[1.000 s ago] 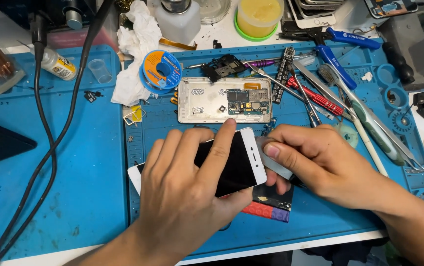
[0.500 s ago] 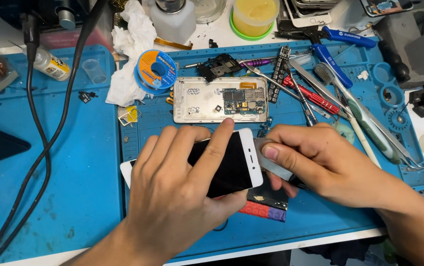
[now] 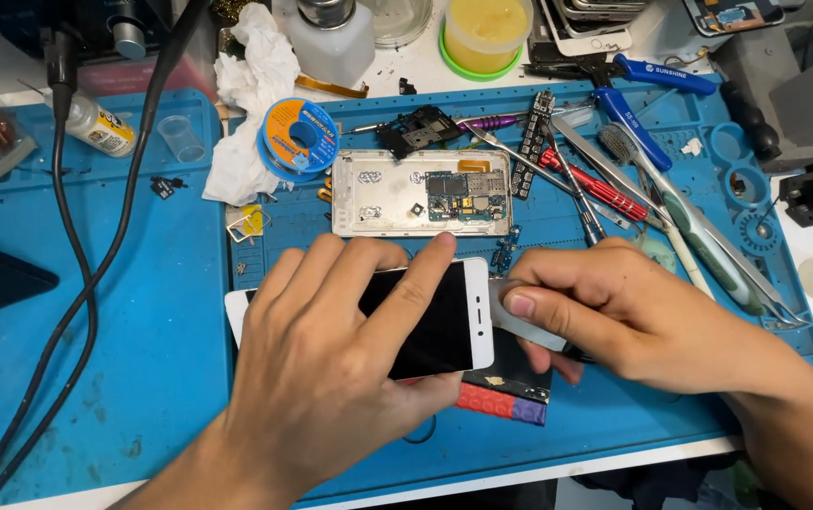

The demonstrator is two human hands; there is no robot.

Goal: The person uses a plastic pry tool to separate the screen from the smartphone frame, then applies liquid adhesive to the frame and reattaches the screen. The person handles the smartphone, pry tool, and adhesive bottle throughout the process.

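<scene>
Hands (image 3: 331, 378) hold white phone (image 3: 444, 321) | yellow-filled tub (image 3: 487, 30) behind

opened phone shell (image 3: 420, 192) lay on blue mat (image 3: 123, 378) | solder spool (image 3: 298, 137) beside crumpled tissue (image 3: 253, 71) | yellow tub (image 3: 485, 33) at back | tweezers and screwdrivers (image 3: 605, 184) fanned at right | black cable (image 3: 85, 293) crossed left | small glue bottle (image 3: 99, 125) near cable
</scene>
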